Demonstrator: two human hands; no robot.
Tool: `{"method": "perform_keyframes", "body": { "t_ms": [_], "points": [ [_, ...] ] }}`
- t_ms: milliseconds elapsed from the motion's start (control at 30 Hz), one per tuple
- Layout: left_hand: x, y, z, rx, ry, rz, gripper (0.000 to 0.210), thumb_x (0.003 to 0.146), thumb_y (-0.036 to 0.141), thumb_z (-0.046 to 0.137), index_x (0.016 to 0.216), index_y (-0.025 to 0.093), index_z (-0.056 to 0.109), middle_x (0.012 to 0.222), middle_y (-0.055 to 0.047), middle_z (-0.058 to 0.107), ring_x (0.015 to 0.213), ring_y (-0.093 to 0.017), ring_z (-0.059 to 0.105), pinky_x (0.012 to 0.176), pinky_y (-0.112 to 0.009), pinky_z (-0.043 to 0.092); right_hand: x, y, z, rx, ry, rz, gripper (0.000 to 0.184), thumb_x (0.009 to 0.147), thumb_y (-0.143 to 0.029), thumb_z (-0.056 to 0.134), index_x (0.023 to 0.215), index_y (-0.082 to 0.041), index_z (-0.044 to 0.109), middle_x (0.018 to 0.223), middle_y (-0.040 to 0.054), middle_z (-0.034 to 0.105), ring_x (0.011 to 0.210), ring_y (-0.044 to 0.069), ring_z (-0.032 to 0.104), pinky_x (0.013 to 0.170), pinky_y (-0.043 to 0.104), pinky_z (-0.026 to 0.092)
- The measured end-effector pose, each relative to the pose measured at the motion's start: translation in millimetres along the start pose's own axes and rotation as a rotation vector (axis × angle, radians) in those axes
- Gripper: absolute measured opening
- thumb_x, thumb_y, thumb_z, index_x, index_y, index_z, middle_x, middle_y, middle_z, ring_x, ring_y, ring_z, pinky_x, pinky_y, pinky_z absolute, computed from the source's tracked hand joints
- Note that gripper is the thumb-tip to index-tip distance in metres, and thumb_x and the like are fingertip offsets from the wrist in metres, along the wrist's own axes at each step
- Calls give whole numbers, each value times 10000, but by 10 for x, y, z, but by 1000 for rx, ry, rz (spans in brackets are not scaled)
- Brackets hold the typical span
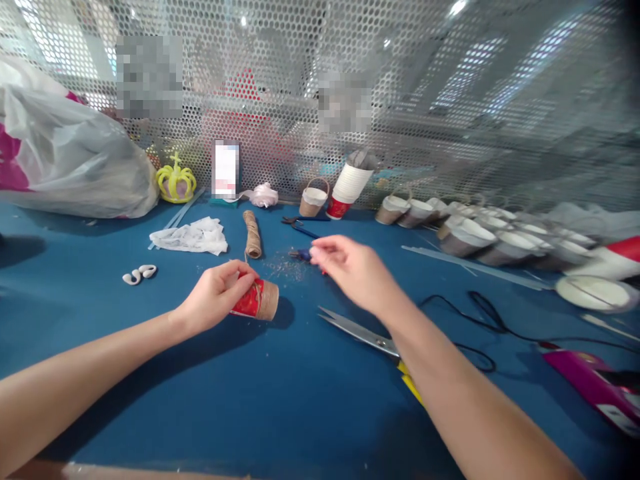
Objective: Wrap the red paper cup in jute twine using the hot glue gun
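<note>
My left hand (219,291) grips a red paper cup (247,298), tilted on its side with its end toward the right. Brown twine is wound in a band around that end of the cup. Just beyond the hand stands a roll of twine (253,235), and a strand runs from it down toward the cup. My right hand (353,272) is raised over the table, thumb and fingers pinched together; what they hold, if anything, is too small to make out. Beside its fingertips is a small blue tool (301,254). Scissors with yellow handles (360,331) lie below the right forearm.
Twine-wrapped cups with handles (467,235) crowd the right side. At the back are a stack of white cups (353,181), pliers (300,222), a phone (225,170) and a yellow crown (176,180). A purple corded tool (590,380) lies front right; a plastic bag (75,147) sits left.
</note>
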State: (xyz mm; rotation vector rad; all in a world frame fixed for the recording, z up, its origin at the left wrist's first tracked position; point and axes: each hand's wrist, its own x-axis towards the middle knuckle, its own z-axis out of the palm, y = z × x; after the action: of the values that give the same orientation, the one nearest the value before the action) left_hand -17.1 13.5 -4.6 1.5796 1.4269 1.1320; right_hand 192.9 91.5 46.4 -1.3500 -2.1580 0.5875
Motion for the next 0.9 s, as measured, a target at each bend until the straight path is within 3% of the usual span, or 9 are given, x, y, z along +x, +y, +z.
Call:
{"method": "perform_keyframes", "body": {
  "t_ms": [67, 100, 167, 233, 367, 467, 600, 700, 900],
  "points": [
    [-3, 8, -8, 35, -9, -21, 257, 825, 386, 470, 807, 151, 571, 697, -10, 587, 608, -119, 506, 541, -209, 407, 138, 143, -135, -302, 103, 138, 209, 850, -293, 461, 903, -166, 619, 939, 103, 684, 868, 201, 639, 791, 320, 471],
    [-4, 12, -12, 54, -10, -24, 260, 824, 391, 467, 803, 153, 569, 685, -7, 581, 601, -119, 498, 531, -208, 401, 196, 229, -173, -350, 90, 179, 185, 830, -270, 480, 843, -161, 629, 918, 119, 686, 881, 231, 635, 783, 341, 463],
    [-7, 21, -19, 98, 5, -11, 255, 822, 389, 465, 804, 156, 566, 686, -7, 579, 603, -120, 493, 529, -208, 399, 275, 407, -180, -375, 8, 227, 99, 729, -221, 584, 648, -173, 613, 724, 100, 685, 766, 252, 646, 691, 337, 468],
    [-11, 27, -21, 130, 4, 0, 253, 822, 387, 461, 805, 156, 564, 699, -10, 587, 609, -123, 496, 538, -214, 405, 306, 556, -117, -364, -76, 254, 168, 624, -188, 658, 496, -188, 549, 540, 59, 624, 628, 237, 632, 586, 309, 453],
    [-16, 40, -17, 159, -13, 10, 263, 825, 386, 449, 808, 150, 564, 732, -23, 607, 627, -129, 512, 563, -229, 420, 298, 689, 39, -275, -77, 272, 187, 567, -130, 655, 499, -201, 497, 514, 26, 580, 608, 198, 607, 541, 271, 433],
    [-15, 51, -24, 177, -4, 0, 259, 824, 381, 449, 801, 151, 566, 725, -19, 610, 619, -127, 514, 555, -225, 415, 266, 635, 51, -134, -49, 296, 120, 618, -128, 617, 674, -186, 529, 563, 22, 594, 571, 174, 598, 510, 270, 447],
    [-2, 69, -44, 198, 4, -6, 263, 823, 378, 445, 793, 147, 568, 690, -15, 600, 610, -129, 513, 544, -224, 413, 101, 375, -66, 118, -85, 262, 178, 721, -172, 571, 891, -168, 520, 729, 26, 642, 582, 120, 610, 536, 245, 500],
    [11, 83, -56, 221, -9, -28, 266, 823, 381, 446, 800, 147, 572, 686, -18, 603, 617, -135, 517, 547, -226, 416, -124, 147, -143, 408, -234, 265, 172, 739, -304, 609, 785, -146, 558, 593, 1, 577, 483, 95, 543, 461, 221, 466],
    [29, 85, -74, 234, -28, -61, 257, 822, 385, 450, 791, 157, 565, 635, -2, 580, 576, -127, 492, 502, -206, 386, -504, -71, -63, 417, -318, 118, 215, 770, -357, 577, 836, -153, 598, 592, -1, 581, 459, 99, 529, 414, 215, 465]
  ]
}}
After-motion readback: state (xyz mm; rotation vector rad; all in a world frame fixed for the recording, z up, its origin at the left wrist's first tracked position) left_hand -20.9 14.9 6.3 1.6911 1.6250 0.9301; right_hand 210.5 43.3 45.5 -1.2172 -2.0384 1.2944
